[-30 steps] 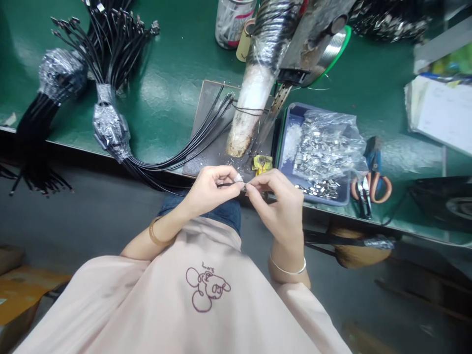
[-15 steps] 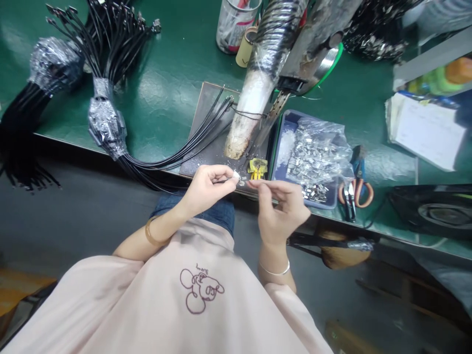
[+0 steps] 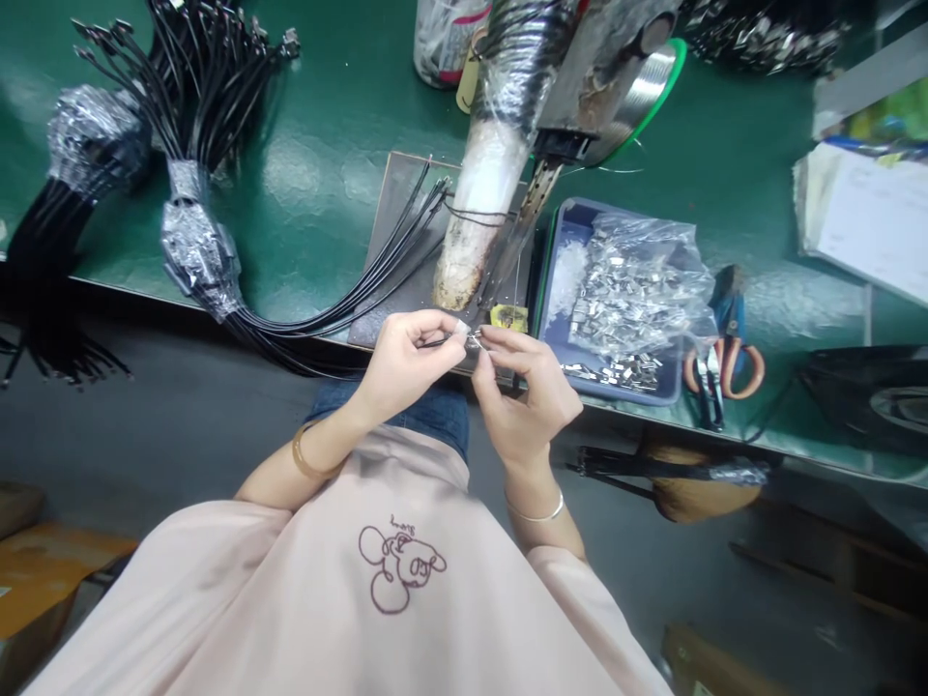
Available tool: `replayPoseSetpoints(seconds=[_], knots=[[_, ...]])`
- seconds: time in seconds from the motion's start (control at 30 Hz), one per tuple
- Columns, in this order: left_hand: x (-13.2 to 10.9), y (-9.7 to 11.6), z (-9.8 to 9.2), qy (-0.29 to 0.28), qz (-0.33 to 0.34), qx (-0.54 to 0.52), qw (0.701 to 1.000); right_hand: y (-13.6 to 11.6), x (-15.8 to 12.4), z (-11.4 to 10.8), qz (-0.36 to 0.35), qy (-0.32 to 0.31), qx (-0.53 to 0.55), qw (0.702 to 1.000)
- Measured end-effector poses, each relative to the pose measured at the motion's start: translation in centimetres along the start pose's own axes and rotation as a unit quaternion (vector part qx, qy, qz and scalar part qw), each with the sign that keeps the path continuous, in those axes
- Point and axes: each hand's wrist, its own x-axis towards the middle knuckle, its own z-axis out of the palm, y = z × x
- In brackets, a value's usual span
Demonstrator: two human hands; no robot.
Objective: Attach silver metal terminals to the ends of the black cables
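My left hand [image 3: 406, 362] pinches the end of a thin black cable [image 3: 435, 341] just in front of the green bench edge. My right hand [image 3: 518, 387] meets it fingertip to fingertip, closed on a small silver metal clip [image 3: 475, 339] at the cable's tip. Both hands hover above my lap. The cable runs back left into a bundle of black cables [image 3: 340, 309] wrapped in silver tape [image 3: 192, 251]. Just beyond my fingers sits a small yellow part [image 3: 508, 316] on a dark plate [image 3: 402, 261].
A blue tray [image 3: 565, 251] with a plastic bag of metal clips [image 3: 638, 285] stands right of my hands. Orange-handled scissors [image 3: 732, 362] lie further right. A plastic-wrapped machine [image 3: 500, 145], a solder spool [image 3: 645, 92] and more cable bundles [image 3: 94, 145] fill the bench.
My right hand has closed back in on the cable tip, its fingers curling tighter around the clip. The left hand has held its pinch nearly still.
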Motion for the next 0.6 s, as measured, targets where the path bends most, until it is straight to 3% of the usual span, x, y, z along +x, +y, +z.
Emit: replayPoseSetpoints(seconds=[0.4, 0.6], knots=[[0.19, 0.5, -0.65, -0.042, 0.002, 0.012, 0.999, -0.03, -0.02, -0.33, -0.035, -0.035, -0.015, 0.999], [-0.77, -0.07, -0.73, -0.089, 0.009, 0.054, 0.995, 0.11, 0.28, -0.77, 0.043, -0.051, 0.014, 0.998]])
